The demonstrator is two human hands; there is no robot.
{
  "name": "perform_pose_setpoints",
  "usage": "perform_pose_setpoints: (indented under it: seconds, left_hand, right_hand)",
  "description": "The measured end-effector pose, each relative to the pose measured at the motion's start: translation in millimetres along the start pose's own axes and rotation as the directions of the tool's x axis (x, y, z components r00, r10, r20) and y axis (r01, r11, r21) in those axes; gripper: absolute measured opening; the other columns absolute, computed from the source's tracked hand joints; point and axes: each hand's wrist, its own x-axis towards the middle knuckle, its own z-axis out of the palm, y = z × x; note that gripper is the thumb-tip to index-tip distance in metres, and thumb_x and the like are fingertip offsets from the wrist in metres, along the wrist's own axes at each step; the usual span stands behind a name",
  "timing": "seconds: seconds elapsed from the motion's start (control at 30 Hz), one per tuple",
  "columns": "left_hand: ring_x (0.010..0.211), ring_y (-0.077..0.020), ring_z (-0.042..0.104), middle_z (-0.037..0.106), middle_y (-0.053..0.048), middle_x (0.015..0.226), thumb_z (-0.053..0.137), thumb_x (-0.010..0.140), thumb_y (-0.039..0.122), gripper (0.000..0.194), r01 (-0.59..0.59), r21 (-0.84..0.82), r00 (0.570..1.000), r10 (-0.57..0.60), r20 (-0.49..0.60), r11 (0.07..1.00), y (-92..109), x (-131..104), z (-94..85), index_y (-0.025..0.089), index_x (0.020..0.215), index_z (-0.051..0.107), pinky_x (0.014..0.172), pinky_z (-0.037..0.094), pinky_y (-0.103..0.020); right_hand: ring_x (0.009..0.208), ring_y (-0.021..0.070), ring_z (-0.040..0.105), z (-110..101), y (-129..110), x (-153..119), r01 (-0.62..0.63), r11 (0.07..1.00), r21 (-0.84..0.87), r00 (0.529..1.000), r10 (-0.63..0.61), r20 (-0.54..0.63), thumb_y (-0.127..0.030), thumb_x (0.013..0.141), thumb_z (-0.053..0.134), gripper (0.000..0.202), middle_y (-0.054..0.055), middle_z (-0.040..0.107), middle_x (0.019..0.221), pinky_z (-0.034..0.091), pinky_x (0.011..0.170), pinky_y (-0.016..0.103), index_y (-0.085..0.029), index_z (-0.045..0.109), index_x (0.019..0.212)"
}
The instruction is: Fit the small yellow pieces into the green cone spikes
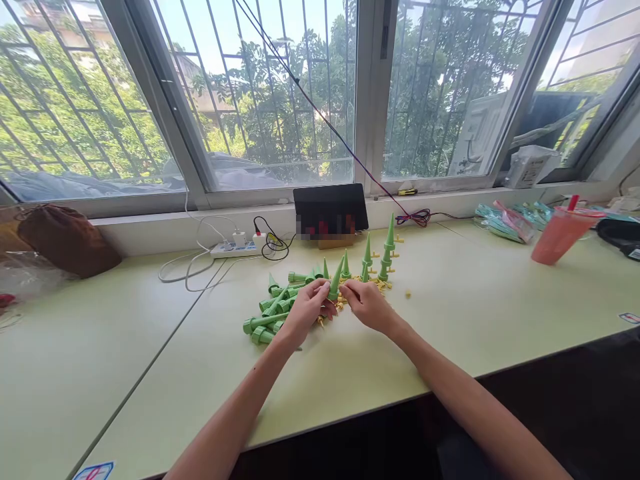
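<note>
My left hand is closed around the base of a green plastic watering spike, whose tip points up. Close to its right side, my right hand has thumb and fingers pinched together; whatever is between them is too small to make out. Left of my left hand lies a pile of green spikes, mostly on their sides. Small yellow valve pieces are scattered behind and between my hands. Beyond my right hand stand several upright spikes, some stacked into a tower with yellow valves sticking out sideways.
A dark tablet leans at the back against the window sill. Left of it sits a white power strip with cables. A red cup and plastic packets stand at right, a brown bag at left. One yellow piece lies apart.
</note>
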Motion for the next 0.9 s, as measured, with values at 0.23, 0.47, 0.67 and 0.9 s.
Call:
perform_pose_setpoints:
  seconds: [0.23,0.47,0.67,0.9]
  left_hand:
    - [0.052,-0.0101,0.056,0.055,0.002,0.067,0.061,0.08,0.048,0.033,0.0,0.009,1.0,0.0,-0.007,1.0,-0.7,0.6,-0.3,0.016,0.09,0.058,0.05,0.045,-0.023]
    - [0.052,-0.0111,0.056,0.055,0.002,0.064,0.062,0.079,0.049,0.034,0.007,0.008,1.0,-0.007,-0.013,1.0,-2.3,1.4,-1.4,0.017,0.09,0.058,0.049,0.044,-0.022]
    - [0.052,-0.0116,0.057,0.055,0.002,0.063,0.062,0.079,0.049,0.033,0.01,0.007,1.0,-0.01,-0.012,1.0,-2.8,1.2,-1.8,0.017,0.088,0.057,0.049,0.044,-0.022]
    - [0.052,-0.0109,0.056,0.055,0.002,0.064,0.063,0.079,0.048,0.033,0.012,0.006,1.0,-0.012,-0.01,1.0,-2.2,0.4,-1.2,0.016,0.086,0.057,0.049,0.044,-0.022]
  right_hand:
    - [0.052,0.01,0.034,0.3,0.0,0.3,0.005,1.0,-0.013,1.0,-0.005,0.001,-0.035,0.098,0.037,0.035,-0.004,0.04,0.057,0.025,0.052,0.025,-0.02,0.037,0.066]
    - [0.051,0.0101,0.033,0.7,0.5,0.5,0.008,1.0,-0.026,1.0,-0.008,0.0,-0.035,0.097,0.037,0.035,-0.004,0.04,0.056,0.025,0.052,0.025,-0.02,0.037,0.066]
    - [0.051,0.0106,0.033,-0.4,-0.8,0.4,0.007,1.0,-0.03,1.0,-0.006,0.007,-0.036,0.097,0.037,0.036,-0.003,0.041,0.056,0.025,0.052,0.025,-0.02,0.038,0.065]
    - [0.051,0.0104,0.035,0.9,0.9,0.9,-0.002,1.0,-0.027,0.999,0.003,0.042,-0.034,0.097,0.037,0.035,-0.003,0.043,0.057,0.026,0.052,0.024,-0.02,0.037,0.065]
